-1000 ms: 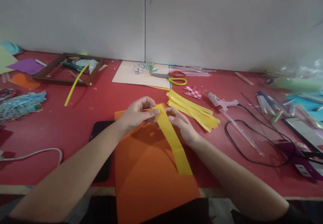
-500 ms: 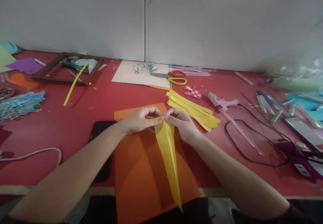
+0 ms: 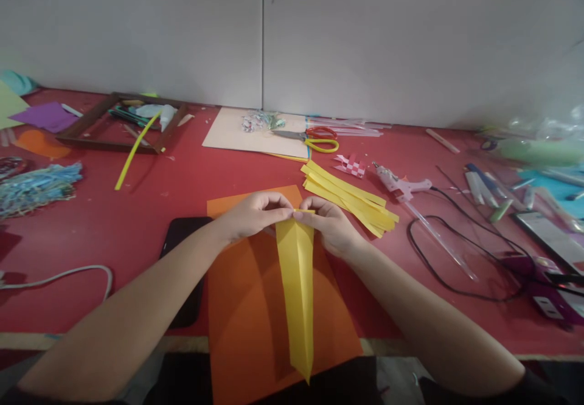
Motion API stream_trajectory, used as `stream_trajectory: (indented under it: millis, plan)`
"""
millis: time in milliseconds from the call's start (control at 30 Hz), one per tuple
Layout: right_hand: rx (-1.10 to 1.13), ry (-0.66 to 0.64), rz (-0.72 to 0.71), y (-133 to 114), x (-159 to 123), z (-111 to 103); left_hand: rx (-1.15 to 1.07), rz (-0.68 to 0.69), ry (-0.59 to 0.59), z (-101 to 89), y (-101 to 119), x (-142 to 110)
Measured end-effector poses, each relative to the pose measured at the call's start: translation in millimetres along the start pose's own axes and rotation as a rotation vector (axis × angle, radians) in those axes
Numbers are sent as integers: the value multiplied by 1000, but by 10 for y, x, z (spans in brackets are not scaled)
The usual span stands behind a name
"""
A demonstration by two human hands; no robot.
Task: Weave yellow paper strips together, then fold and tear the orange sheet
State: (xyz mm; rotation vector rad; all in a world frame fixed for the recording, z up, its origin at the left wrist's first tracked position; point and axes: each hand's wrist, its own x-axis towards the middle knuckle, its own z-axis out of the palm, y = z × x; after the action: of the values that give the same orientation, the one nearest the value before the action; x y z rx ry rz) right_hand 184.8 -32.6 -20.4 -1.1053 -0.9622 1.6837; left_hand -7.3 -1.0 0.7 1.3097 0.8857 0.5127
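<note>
A creased yellow paper strip (image 3: 298, 289) hangs from my fingers toward me, with a fold line running down its length. My left hand (image 3: 258, 215) pinches its far end between thumb and fingers. Right beside it, my right hand (image 3: 326, 219) pinches the same end, and the two thumbs almost meet. Beneath the strip lies an orange sheet (image 3: 246, 308), which sticks out past the table's front edge. Just beyond my right hand is a fanned stack of yellow paper strips (image 3: 349, 198).
A dark phone (image 3: 182, 271) lies under my left forearm. Scissors (image 3: 319, 140) rest on a pale sheet (image 3: 228, 131) at the back. To the right sit a pink glue gun (image 3: 399, 185), its cable and a purple power strip (image 3: 547, 295). A brown tray (image 3: 104, 143) stands back left.
The hanging yellow strip has swung to the left at its lower end and spread flatter. Both thumbs have shifted slightly at its top edge; my hands stay in nearly the same place.
</note>
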Motion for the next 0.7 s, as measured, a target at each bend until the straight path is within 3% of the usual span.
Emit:
stream_trajectory:
  millis: [133,600,700]
  plan:
    - [-34,30,-26,-1,-3,-13,-34,-13,-29,-8,8,-8]
    - [-329,105,-356,19,-43,10,31,68,-3,-16,8,2]
    - [-309,107,-359,15,-52,21,13,74,23,-6,15,3]
